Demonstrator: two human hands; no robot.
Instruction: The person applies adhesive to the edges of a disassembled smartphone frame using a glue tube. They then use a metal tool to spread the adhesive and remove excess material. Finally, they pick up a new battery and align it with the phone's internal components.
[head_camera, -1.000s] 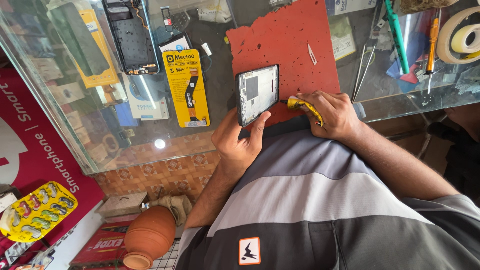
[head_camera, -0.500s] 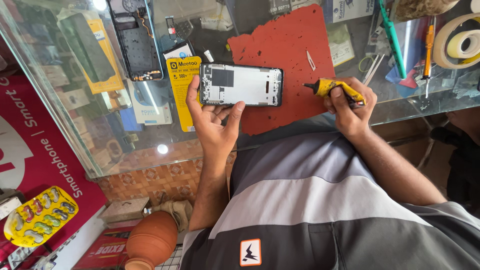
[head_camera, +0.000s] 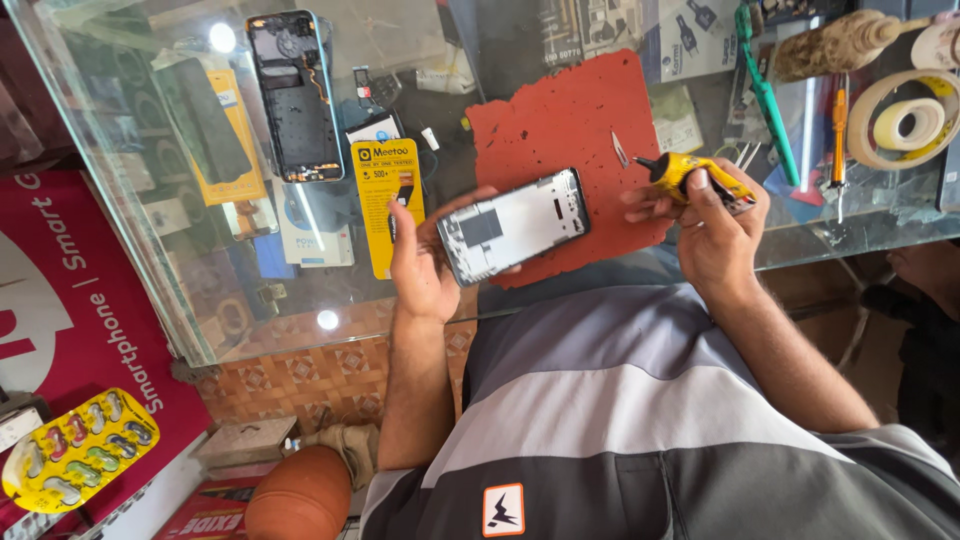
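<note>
The left hand (head_camera: 425, 262) is closed around one short end of a silver phone frame (head_camera: 515, 224), thumb on the upper side and fingers curled underneath, so the frame juts out from the hand toward the red mat (head_camera: 575, 120) and hangs tilted over the mat's near edge. The frame is lifted off the glass tabletop (head_camera: 170, 300) rather than lying on it; its open back faces the camera, with a dark square patch showing near the end in the hand.

The right hand (head_camera: 715, 225) is wrapped tightly around a yellow-handled screwdriver (head_camera: 685, 172), whose dark tip points toward the mat and the frame. The tip stops just short of the frame's free end and does not touch it. This hand sits at the mat's far side from the left hand, with the frame between the two.

A small metal pair of tweezers (head_camera: 620, 150) lies on the mat, just beside the screwdriver tip. On the side of the mat away from the right hand, an opened phone (head_camera: 295, 95) with its insides exposed lies on the tabletop, and a yellow packet (head_camera: 385, 205) lies between it and the left hand. Beyond the right hand from the mat lie a green-handled tool (head_camera: 760, 85), an orange-handled screwdriver (head_camera: 839, 130) and a roll of tape (head_camera: 905, 120).
</note>
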